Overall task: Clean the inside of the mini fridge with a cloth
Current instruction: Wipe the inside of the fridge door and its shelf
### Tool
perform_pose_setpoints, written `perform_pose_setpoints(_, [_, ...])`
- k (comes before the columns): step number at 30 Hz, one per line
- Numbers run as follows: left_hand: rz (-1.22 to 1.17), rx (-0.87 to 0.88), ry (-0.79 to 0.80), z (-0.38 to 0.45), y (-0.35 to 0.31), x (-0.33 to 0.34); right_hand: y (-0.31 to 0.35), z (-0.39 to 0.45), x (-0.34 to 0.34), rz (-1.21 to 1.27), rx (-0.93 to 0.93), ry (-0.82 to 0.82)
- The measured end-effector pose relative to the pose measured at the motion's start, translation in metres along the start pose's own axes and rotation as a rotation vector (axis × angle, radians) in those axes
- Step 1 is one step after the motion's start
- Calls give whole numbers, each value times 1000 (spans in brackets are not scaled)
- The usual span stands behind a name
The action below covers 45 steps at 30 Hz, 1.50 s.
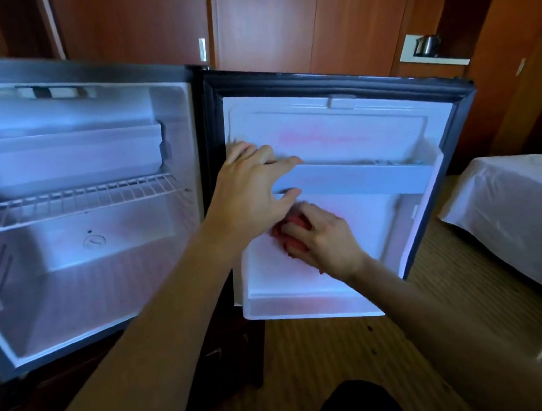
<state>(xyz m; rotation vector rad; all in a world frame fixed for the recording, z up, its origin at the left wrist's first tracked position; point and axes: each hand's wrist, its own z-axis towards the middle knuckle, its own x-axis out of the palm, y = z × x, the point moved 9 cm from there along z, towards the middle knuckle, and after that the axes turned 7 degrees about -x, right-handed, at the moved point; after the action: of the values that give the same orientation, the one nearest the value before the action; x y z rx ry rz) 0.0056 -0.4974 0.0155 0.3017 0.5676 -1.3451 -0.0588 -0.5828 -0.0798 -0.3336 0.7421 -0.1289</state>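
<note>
Both hands work at the door rail: left hand grips its near end, right hand just below clutches the cloth (rail running away rightward).

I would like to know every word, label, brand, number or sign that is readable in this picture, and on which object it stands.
No text is readable.
Round embossed mark on the fridge back wall: too blurred to read.
Pinkish smear on the door liner: a blur, no letters.
Red cloth in the right hand: no print visible.
</note>
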Motion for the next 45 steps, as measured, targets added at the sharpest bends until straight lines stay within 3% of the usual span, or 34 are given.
perform_pose_setpoints(2, [-2,3,9,0,0,1,4,-19,9,29,54,-21])
perform_pose_setpoints(7, [-9,-3,21,1,2,1,30,-59,37,26,-213,196])
perform_pose_setpoints(12, [-27,-4,14,1,4,-3,-17,-20,-15,-45,-23,117])
perform_pose_setpoints(15, [-43,-9,54,-1,6,-3,-12,-32,-15,-79,-47,89])
perform_pose_setpoints(22, [-36,-23,57,0,4,-8,17,-88,28,-20,-207,329])
perform_pose_setpoints(27, [-39,-13,40,0,5,-6,-33,-46,-32,-40,21,110])
perform_pose_setpoints(30, [-41,-12,27,0,7,-5,-39,-44,-35,-84,67,45])
perform_pose_setpoints(32, [-38,-16,25,0,7,-4,-29,-69,-13,-38,83,132])
perform_pose_setpoints(35, [-35,-12,23,0,5,-4,0,-104,24,-64,-134,322])
perform_pose_setpoints(37, [-40,-14,27,1,5,-2,-4,-104,25,-62,-173,360])
perform_pose_setpoints(41, [-21,-11,-2,1,5,-2,-46,-69,-16,22,73,182])
perform_pose_setpoints(45, [-10,18,-29,0,4,-3,-51,-64,-33,1,115,49])
